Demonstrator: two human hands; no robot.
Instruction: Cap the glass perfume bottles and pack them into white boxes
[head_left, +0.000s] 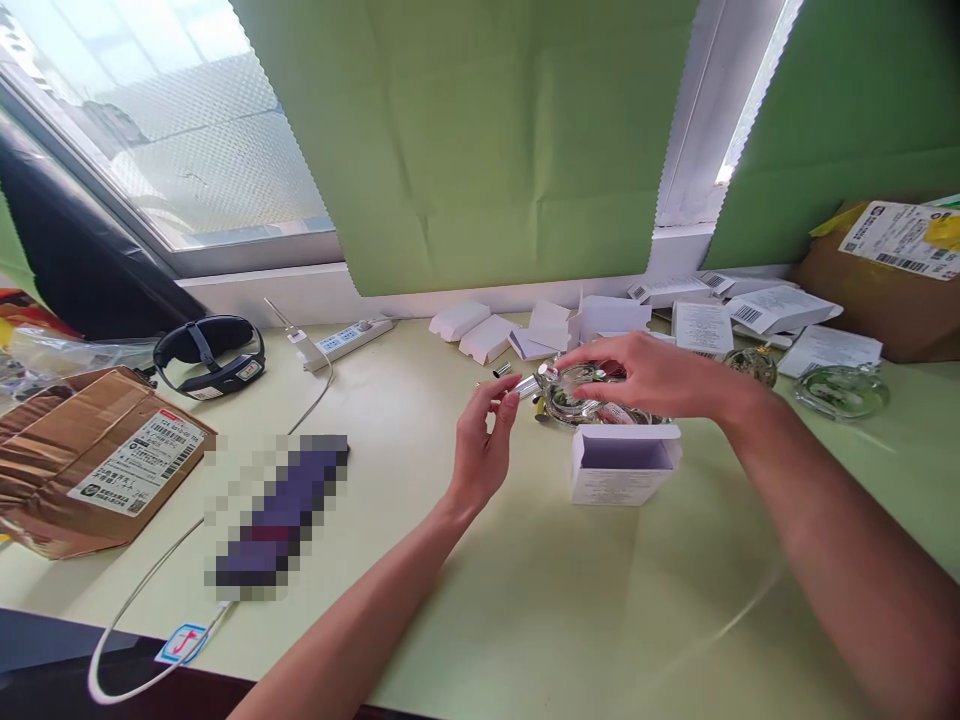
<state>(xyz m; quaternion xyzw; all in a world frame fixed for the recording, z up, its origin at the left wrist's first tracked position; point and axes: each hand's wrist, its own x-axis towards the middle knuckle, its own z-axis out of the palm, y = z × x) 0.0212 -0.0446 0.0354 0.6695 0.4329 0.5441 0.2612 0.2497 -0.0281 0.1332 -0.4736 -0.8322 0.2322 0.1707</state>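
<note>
Head view: glass bottle (562, 398) under the right hand (637, 375), just behind an open box (626, 482)

The bottle looks clear and rounded, with shiny silvery edging, and is on the table (570, 610) just beyond the upright white box. The right hand arches over it, forefinger and thumb spread; whether they grip it I cannot tell. The left hand (484, 445) pinches a shiny silver tube (527, 386) beside the bottle's left end; whether the two join is unclear. A small metal cap (502, 370) shows just past those fingers. White cartons (487, 337) crowd the far side near the window ledge (262, 297). Pale tabletop stretches from the left forearm (382, 600) to the blurred phone (285, 510); the near edge runs at lower left.
</note>
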